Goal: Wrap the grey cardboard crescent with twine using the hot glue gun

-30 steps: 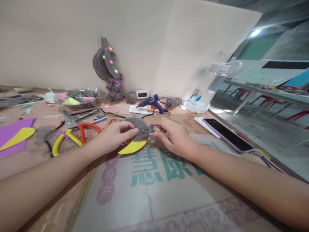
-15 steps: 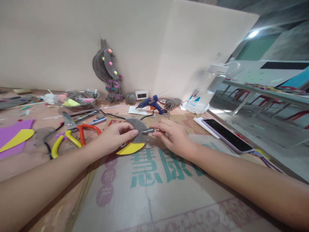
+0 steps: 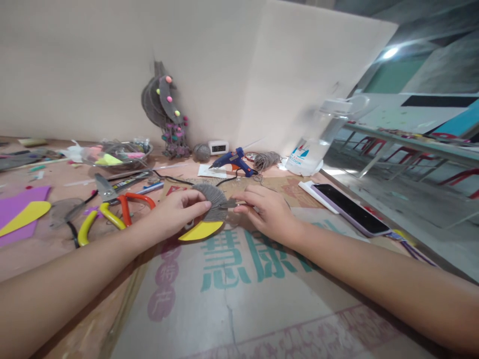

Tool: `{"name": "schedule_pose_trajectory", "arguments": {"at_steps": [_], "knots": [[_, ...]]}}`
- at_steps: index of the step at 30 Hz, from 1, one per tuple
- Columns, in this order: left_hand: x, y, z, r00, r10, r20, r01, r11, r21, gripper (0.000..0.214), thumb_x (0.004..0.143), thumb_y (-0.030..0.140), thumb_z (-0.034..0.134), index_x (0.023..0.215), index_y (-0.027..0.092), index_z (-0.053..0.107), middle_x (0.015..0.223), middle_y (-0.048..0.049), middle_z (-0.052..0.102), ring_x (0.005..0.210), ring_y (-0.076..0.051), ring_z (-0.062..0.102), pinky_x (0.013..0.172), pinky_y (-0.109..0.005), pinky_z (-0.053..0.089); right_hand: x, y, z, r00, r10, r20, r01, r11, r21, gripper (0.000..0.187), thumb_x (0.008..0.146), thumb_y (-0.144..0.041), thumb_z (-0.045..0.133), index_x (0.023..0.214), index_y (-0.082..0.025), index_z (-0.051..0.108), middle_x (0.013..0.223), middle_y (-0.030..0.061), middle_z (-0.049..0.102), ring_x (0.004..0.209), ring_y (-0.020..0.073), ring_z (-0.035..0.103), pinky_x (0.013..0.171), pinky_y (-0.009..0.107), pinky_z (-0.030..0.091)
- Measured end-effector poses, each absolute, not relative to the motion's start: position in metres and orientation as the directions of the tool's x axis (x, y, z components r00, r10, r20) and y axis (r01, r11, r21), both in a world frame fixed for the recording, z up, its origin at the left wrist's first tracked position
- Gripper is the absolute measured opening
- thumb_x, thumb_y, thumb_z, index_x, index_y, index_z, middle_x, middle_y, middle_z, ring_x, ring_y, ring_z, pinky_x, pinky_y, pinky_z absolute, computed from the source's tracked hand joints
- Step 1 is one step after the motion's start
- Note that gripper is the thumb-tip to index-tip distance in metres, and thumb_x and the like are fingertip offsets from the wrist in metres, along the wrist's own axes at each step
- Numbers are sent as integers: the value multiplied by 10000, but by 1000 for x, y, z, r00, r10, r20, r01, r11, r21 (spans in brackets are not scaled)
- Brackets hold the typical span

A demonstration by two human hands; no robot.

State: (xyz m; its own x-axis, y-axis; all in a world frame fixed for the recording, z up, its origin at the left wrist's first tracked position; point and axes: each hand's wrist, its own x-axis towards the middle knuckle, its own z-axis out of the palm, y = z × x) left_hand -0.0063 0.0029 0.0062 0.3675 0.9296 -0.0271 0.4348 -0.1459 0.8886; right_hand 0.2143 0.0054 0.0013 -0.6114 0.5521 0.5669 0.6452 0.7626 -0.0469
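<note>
My left hand [image 3: 175,213] pinches a yellow foam crescent [image 3: 202,229] whose upper part is wound with grey twine [image 3: 213,197]. It rests on a printed cardboard sheet [image 3: 254,289]. My right hand [image 3: 267,212] is closed on the strand of twine at the crescent's right tip, fingers pinched against it. The two hands are almost touching over the piece.
Yellow-handled pliers [image 3: 93,222] and orange-handled scissors [image 3: 127,202] lie to the left, by purple and yellow foam [image 3: 22,212]. Behind are a blue glue gun [image 3: 234,160], a twine bundle [image 3: 266,159], a small clock [image 3: 218,146], a decorated grey ornament [image 3: 164,112], a water bottle [image 3: 318,144]. A phone [image 3: 348,208] lies right.
My right hand has shifted slightly left toward the crescent's tip, drawing the strand in. My left hand holds the piece nearly still.
</note>
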Motion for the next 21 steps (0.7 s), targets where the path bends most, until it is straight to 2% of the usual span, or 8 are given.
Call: {"name": "schedule_pose_trajectory", "arguments": {"at_steps": [7, 14, 16, 18, 21], "knots": [[-6, 4, 6, 353, 935, -39, 440, -129, 889, 229, 779, 359, 481, 649, 171, 484, 455, 79, 416, 369, -54, 362, 354, -158, 245, 213, 4, 2, -613, 541, 575, 638, 769, -43, 264, 889, -321, 412, 935, -148, 607, 790, 66, 607, 720, 153, 525, 636, 260, 391], [-6, 5, 4, 350, 937, -16, 443, -150, 884, 221, 775, 350, 492, 651, 167, 501, 467, 73, 419, 386, -54, 355, 361, -161, 238, 214, 1, 3, -563, 631, 534, 661, 731, -166, 291, 867, -349, 442, 1015, -142, 584, 870, 79, 621, 784, 170, 546, 700, 287, 406], [-6, 5, 2, 369, 930, -8, 437, -166, 884, 221, 776, 355, 494, 662, 166, 514, 476, 68, 430, 399, -56, 363, 370, -162, 244, 212, -1, 4, -543, 670, 507, 665, 711, -228, 308, 820, -390, 512, 1006, -160, 597, 881, 69, 634, 783, 173, 555, 702, 291, 404], [-7, 5, 1, 402, 916, -11, 442, -183, 878, 232, 776, 373, 494, 676, 166, 531, 487, 60, 450, 416, -63, 383, 383, -166, 258, 209, -2, 3, -511, 722, 466, 647, 680, -345, 306, 771, -382, 578, 995, -177, 611, 881, 52, 645, 775, 165, 565, 692, 276, 408], [-6, 4, -1, 416, 909, -11, 471, -205, 858, 262, 760, 415, 505, 703, 165, 563, 523, 41, 494, 442, -77, 413, 398, -178, 282, 205, -1, 0, -475, 805, 356, 561, 588, -582, 173, 762, -198, 551, 907, -168, 639, 802, 19, 648, 705, 122, 568, 637, 222, 418]]}}
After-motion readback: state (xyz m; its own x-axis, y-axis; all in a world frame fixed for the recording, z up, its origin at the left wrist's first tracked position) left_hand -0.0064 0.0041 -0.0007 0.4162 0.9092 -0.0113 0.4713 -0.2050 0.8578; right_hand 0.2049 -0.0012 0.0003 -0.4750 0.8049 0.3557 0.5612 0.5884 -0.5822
